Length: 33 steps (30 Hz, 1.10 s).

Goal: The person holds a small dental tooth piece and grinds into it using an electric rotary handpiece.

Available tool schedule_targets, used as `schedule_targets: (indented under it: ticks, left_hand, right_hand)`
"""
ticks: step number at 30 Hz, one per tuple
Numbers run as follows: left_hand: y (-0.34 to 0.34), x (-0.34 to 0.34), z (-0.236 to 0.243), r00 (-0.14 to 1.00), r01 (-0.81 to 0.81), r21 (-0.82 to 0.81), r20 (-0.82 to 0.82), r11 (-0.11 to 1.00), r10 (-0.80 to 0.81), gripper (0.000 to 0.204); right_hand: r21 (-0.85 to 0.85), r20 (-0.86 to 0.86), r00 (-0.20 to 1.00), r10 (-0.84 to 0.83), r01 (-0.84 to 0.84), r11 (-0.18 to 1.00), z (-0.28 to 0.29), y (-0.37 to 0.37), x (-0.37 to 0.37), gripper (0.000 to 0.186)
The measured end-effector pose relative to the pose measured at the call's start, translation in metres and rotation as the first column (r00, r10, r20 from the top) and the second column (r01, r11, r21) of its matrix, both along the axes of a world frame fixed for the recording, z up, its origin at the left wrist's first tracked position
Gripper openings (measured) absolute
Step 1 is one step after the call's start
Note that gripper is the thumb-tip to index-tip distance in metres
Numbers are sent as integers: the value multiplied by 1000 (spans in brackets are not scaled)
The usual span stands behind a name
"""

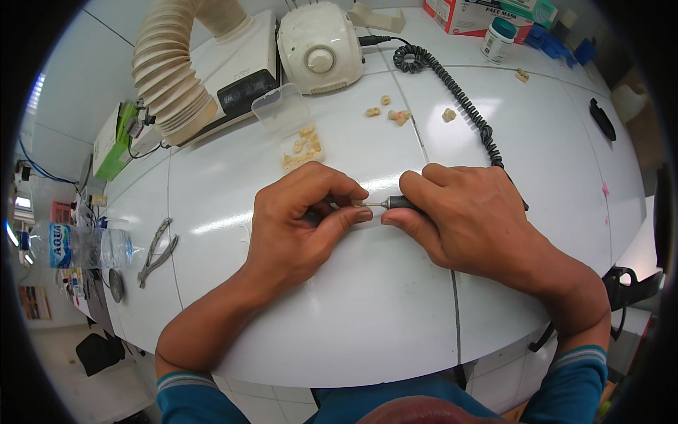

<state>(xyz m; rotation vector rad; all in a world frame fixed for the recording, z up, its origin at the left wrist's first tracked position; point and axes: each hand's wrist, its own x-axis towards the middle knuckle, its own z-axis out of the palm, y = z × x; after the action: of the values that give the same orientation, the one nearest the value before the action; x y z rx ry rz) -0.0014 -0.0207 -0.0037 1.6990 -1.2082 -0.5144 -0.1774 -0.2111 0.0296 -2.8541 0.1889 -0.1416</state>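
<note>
Over the middle of the white table, my left hand [296,215] pinches a small pale piece [358,203] between thumb and fingertips, which mostly hide it. My right hand [473,212] is closed around a dark rotary handpiece [401,203]. Its thin metal bur [377,205] points left and reaches the pinched piece; whether it touches cannot be made out. From behind my right hand, a black coiled cord [459,95] runs back to a white control unit [321,49]. Beyond my left hand stands a clear plastic box [281,106] with several tooth-shaped pieces [302,147].
Several loose tooth-shaped pieces [400,116] lie at the back. A ribbed hose [166,67] arches at the back left. Metal pliers [157,254] and a plastic bottle [88,246] are at left. A white jar [498,41] and mask box [452,18] stand back right.
</note>
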Motion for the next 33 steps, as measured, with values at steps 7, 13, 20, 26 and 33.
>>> schedule_targets:
  ticks: [7, 13, 20, 26, 33]
  left_hand:
    - [-1, 1, 2, 997, 12, -1, 75, 1000, -12, 21]
    - [0, 0, 1, 999, -7, -3, 51, 1000, 7, 21]
    - [-1, -1, 2, 999, -24, 12, 31, 1000, 23, 21]
    - [1, 0, 1, 1000, -26, 19, 14, 999, 26, 22]
    - [-1, 0, -3, 999, -35, -20, 8, 999, 35, 19]
  right_hand:
    - [17, 8, 1000, 5, -5, 1000, -2, -1, 0, 44]
    - [0, -5, 1000, 10, -10, 1000, -1, -1, 0, 45]
    - [17, -40, 999, 1, 0, 1000, 2, 0, 1, 46]
    - [-5, -21, 1000, 7, -7, 1000, 0, 1, 1, 46]
    - [-27, -8, 1000, -1, 1, 1000, -1, 1, 0, 45]
